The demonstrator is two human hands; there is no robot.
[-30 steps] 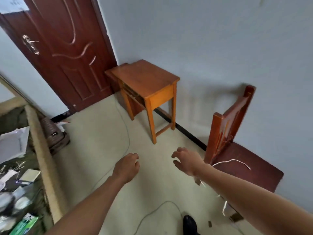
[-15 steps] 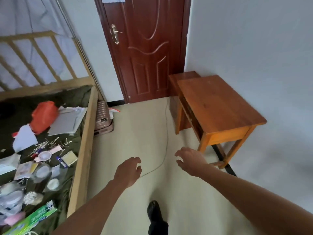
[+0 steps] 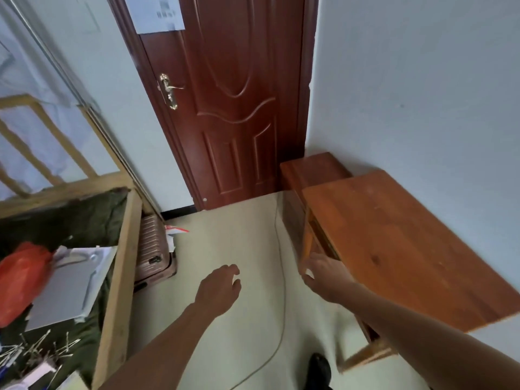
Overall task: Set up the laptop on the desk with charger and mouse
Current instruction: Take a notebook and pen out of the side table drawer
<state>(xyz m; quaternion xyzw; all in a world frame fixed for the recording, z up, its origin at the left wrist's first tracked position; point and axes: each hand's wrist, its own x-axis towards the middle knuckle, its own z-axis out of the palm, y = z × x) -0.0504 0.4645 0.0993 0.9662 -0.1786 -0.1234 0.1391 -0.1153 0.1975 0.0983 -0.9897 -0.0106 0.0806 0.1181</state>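
I see a desk (image 3: 394, 249) of smooth varnished wood, a glossy dark wooden door (image 3: 239, 108) with a shiny brass-coloured handle (image 3: 168, 91), and a matt pale-wood bed frame (image 3: 121, 277).

Small bedroom, plainly furnished. Evidence: wooden bed frame (image 3: 118, 277) at 9 o'clock with a slatted end rail (image 3: 42, 136), its dark green bedding (image 3: 70, 220) strewn with a red bag (image 3: 19, 277), papers (image 3: 70, 282) and small oddments; a ribbed pinkish suitcase (image 3: 153, 249) on the floor (image 3: 239, 235) beside the bed at 10 o'clock. Further: dark red panelled door (image 3: 239, 108) with brass handle (image 3: 168, 91) and paper notice (image 3: 159, 12) at 12 o'clock; bare wooden desk (image 3: 394, 249) against the pale blue wall (image 3: 422, 80) at 3 o'clock, a lower wooden stand (image 3: 312, 167) just behind it, and a thin cable (image 3: 282, 277) trailing over the floor.
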